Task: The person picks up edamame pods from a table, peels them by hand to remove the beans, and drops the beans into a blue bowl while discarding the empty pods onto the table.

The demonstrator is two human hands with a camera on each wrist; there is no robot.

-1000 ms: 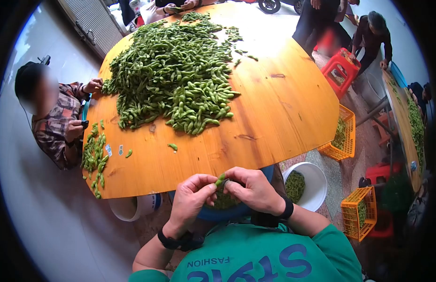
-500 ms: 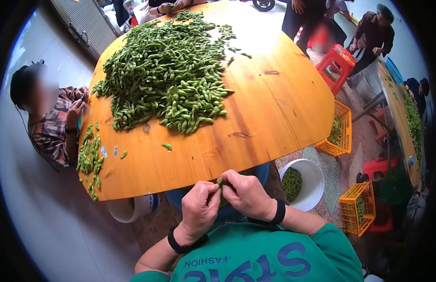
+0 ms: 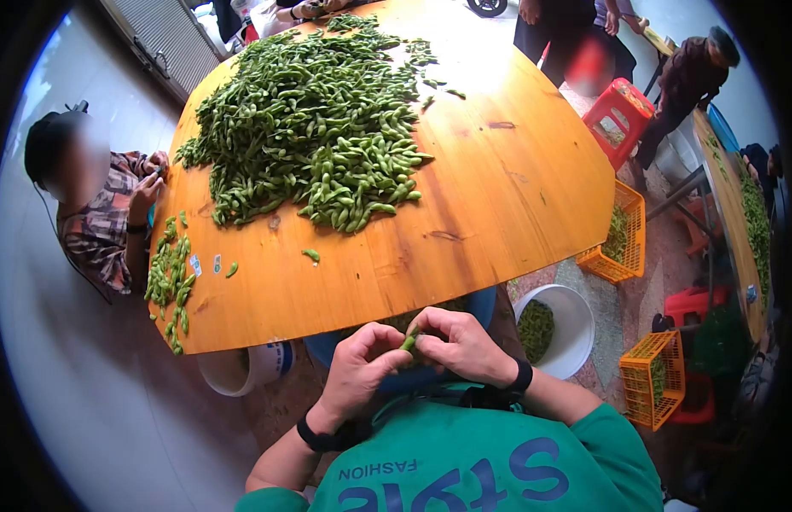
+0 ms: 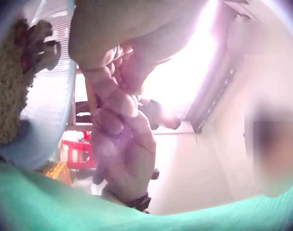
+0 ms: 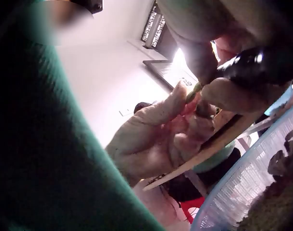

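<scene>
In the head view both hands meet at the table's near edge. My left hand [image 3: 362, 363] pinches a green edamame pod [image 3: 409, 340] between thumb and forefinger. My right hand [image 3: 460, 346] touches the pod's other end with curled fingers. The right wrist view shows a small black shiny tool [image 5: 249, 65] lying in the right hand; its tip is hidden. Below the hands is a blue basin [image 3: 484, 311], partly covered by them. A large heap of edamame pods [image 3: 302, 128] covers the far left of the wooden table [image 3: 515, 205].
A single loose pod [image 3: 311, 255] and a smaller group of pods [image 3: 170, 277] lie on the table. White buckets [image 3: 575, 328] and orange crates [image 3: 652, 375] stand on the floor. A person in a plaid shirt [image 3: 101, 226] sits left; others stand behind at right.
The hands closed in around the pod, hiding most of it, then parted slightly so the pod shows again. The person at left has drawn a hand back from the heap.
</scene>
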